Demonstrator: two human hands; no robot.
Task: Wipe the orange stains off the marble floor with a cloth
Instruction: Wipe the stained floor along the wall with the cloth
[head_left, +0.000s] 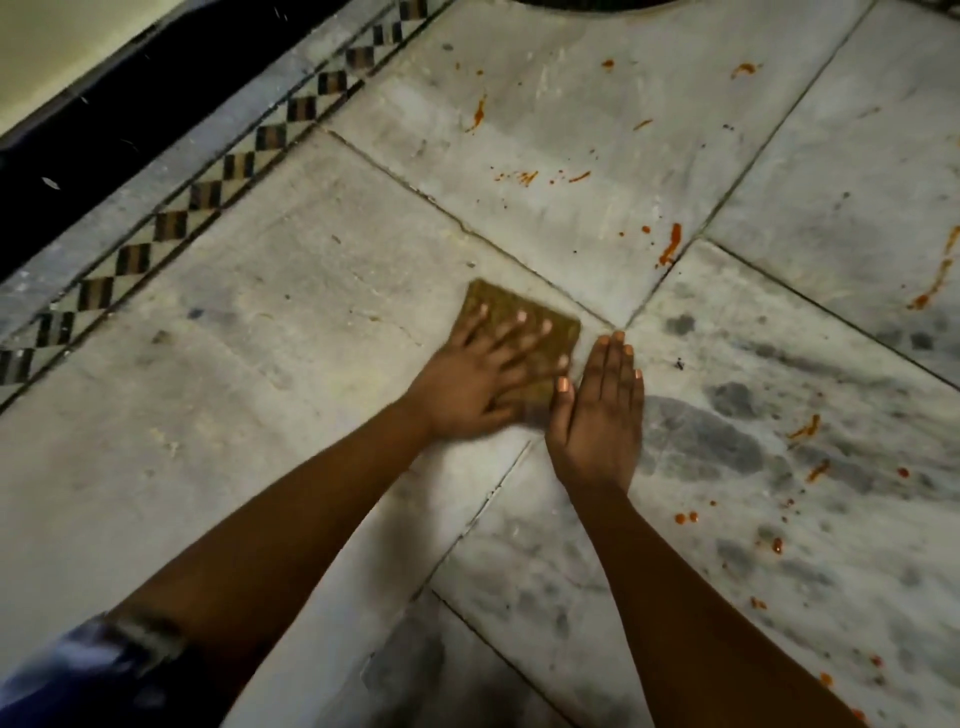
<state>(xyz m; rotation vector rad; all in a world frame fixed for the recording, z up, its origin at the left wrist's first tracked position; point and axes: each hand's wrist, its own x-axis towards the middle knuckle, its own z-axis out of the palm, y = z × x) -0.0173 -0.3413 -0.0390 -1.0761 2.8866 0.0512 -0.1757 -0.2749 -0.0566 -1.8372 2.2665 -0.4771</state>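
Observation:
A folded tan cloth (511, 306) lies flat on the grey marble floor (260, 415) near where several slabs meet. My left hand (478, 379) presses down on it with fingers spread straight. My right hand (597, 415) rests flat on the floor just right of the cloth, fingers straight and together, its thumb at the cloth's edge. Orange stains (670, 247) streak the slabs beyond and to the right; more orange spots (805, 428) dot the veined slab on the right.
A checkered inlay border (218, 182) runs diagonally at the upper left, with a black strip (130, 119) and a pale wall beyond it. A dark round shape (592, 4) cuts the top edge. Blue patterned clothing (78, 675) shows at the bottom left.

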